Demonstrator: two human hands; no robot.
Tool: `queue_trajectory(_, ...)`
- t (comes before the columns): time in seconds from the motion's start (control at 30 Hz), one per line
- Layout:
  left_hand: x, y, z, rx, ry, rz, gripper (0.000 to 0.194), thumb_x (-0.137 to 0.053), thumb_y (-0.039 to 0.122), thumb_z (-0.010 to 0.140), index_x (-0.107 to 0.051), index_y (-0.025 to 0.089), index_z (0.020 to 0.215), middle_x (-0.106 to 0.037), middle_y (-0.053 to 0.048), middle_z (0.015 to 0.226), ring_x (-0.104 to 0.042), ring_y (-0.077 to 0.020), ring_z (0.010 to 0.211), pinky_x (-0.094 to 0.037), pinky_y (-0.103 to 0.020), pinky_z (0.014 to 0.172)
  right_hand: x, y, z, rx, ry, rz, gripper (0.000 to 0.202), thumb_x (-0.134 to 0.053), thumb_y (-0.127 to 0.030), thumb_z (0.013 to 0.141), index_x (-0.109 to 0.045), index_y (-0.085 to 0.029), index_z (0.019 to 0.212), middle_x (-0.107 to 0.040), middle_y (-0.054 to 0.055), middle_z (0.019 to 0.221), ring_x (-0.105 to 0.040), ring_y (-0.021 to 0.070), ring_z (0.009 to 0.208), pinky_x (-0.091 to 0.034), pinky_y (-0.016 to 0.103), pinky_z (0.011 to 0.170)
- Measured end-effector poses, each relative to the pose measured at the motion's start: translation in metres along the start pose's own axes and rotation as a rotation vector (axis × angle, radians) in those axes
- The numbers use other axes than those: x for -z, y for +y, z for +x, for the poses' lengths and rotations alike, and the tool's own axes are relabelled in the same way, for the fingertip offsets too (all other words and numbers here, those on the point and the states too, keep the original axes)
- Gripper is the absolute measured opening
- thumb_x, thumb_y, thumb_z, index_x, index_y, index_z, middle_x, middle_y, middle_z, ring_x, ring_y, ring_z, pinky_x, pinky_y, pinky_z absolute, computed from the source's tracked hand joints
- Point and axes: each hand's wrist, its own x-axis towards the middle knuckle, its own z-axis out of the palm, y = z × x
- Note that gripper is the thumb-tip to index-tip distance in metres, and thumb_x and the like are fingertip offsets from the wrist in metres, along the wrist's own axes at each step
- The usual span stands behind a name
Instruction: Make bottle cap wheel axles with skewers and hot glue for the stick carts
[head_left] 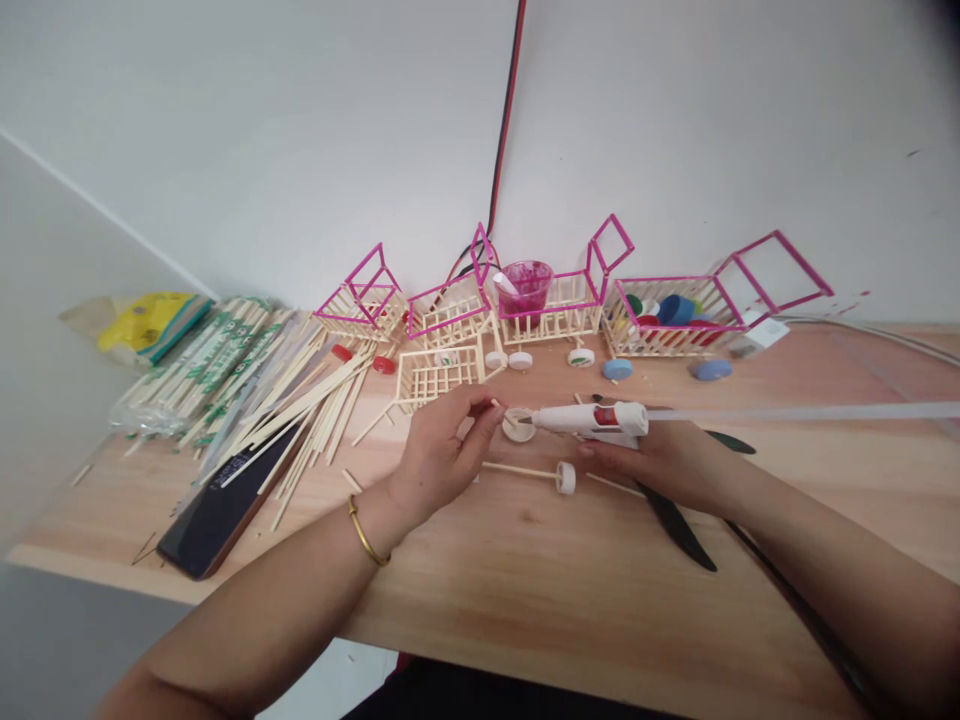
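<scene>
My left hand (448,440), with a gold bangle at the wrist, pinches a thin wooden stick (502,408) between thumb and fingertips. The stick's far end reaches into a white bottle cap (519,425). My right hand (660,462) is wrapped round a white glue gun (592,418), its nozzle at that cap and a long glue stick out of its back. Just below lies a stick with a white cap wheel (565,478) on its end. An unpainted stick basket (439,376) stands behind my left hand.
Pink-rimmed stick carts (675,318) line the wall, one holding coloured caps. A cup of pink paint (526,288) sits among them. Loose sticks (322,400), a phone (225,505) and packaged sticks (202,360) lie left. A black stand (679,525) lies by my right hand.
</scene>
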Motion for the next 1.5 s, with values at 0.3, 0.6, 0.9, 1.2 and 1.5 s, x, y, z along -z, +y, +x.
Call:
queue_trajectory(0.3, -0.001, 0.001, 0.003, -0.023, 0.004, 0.009, 0.014, -0.051, 0.022, 0.087, -0.060, 0.017, 0.097, -0.066, -0.005, 0.085, -0.063, -0.0124, 0.076, -0.051, -0.026, 0.071, 0.006, -0.005, 0.002, -0.027, 0.097, 0.013, 0.035, -0.054, -0.057, 0.078, -0.069, -0.027, 0.086, -0.070, 0.003, 0.073, -0.064, 0.0278, 0.072, -0.048, 0.037, 0.064)
queue_trajectory(0.6, -0.004, 0.003, 0.008, -0.056, -0.019, 0.061, 0.013, -0.050, 0.021, 0.088, -0.059, 0.016, 0.096, -0.068, -0.006, 0.083, -0.064, -0.0139, 0.077, -0.050, -0.027, 0.071, 0.005, -0.004, 0.000, -0.032, 0.132, 0.054, 0.034, -0.055, -0.055, 0.078, -0.070, -0.026, 0.089, -0.072, 0.004, 0.079, -0.065, 0.0291, 0.077, -0.050, 0.039, 0.066)
queue_trajectory(0.9, -0.012, 0.000, 0.010, -0.078, -0.022, 0.075, 0.013, -0.052, 0.022, 0.087, -0.060, 0.017, 0.096, -0.067, -0.004, 0.084, -0.062, -0.0121, 0.076, -0.048, -0.024, 0.070, 0.008, -0.007, -0.001, -0.022, 0.132, 0.116, 0.035, -0.055, -0.050, 0.078, -0.070, -0.021, 0.090, -0.073, 0.003, 0.084, -0.066, 0.0268, 0.080, -0.050, 0.035, 0.069)
queue_trajectory(1.2, -0.016, -0.001, 0.011, -0.075, -0.087, 0.086, 0.015, -0.050, 0.021, 0.089, -0.063, 0.015, 0.095, -0.068, -0.006, 0.085, -0.063, -0.0127, 0.079, -0.048, -0.023, 0.072, 0.014, -0.002, -0.004, -0.023, 0.164, 0.107, 0.038, -0.053, -0.058, 0.078, -0.068, -0.024, 0.082, -0.071, 0.002, 0.073, -0.065, 0.0244, 0.073, -0.048, 0.032, 0.063)
queue_trajectory(1.5, -0.015, -0.001, 0.014, -0.092, -0.132, 0.096, 0.016, -0.048, 0.020, 0.090, -0.063, 0.015, 0.093, -0.069, -0.006, 0.086, -0.063, -0.0126, 0.079, -0.047, -0.023, 0.072, 0.014, 0.000, -0.006, -0.043, 0.162, 0.091, 0.038, -0.050, -0.059, 0.079, -0.067, -0.025, 0.085, -0.070, 0.004, 0.075, -0.064, 0.0254, 0.072, -0.047, 0.034, 0.064)
